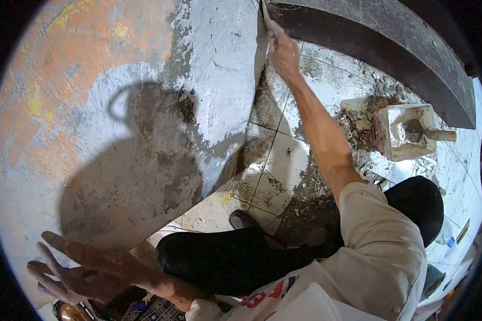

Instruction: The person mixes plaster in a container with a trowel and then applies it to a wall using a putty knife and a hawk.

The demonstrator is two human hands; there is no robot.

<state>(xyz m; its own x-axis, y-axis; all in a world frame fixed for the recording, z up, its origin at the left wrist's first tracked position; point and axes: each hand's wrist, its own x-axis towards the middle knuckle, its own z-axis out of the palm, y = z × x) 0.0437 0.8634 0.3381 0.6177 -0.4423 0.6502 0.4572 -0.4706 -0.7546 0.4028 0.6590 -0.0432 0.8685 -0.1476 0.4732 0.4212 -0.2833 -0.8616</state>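
My right hand (285, 55) is at the top centre, at the end of my outstretched arm. Its fingers are closed round a narrow pale tool (268, 19), whose tip points up at the wall's edge beside the dark curved ledge. What kind of tool it is I cannot make out. At the lower left, my left hand (83, 267) has its fingers spread, holding nothing, near the wall (118, 117). That wall shows orange and grey worn paint and a strip of white plaster, with my shadow across it.
A dark curved ledge (380, 43) spans the upper right. Below it a white tub (407, 109) holds a trowel with a pale handle (442, 135). Rubble (359, 125) lies on the tiled floor (273, 166). A clear bottle (446, 235) is at the far right.
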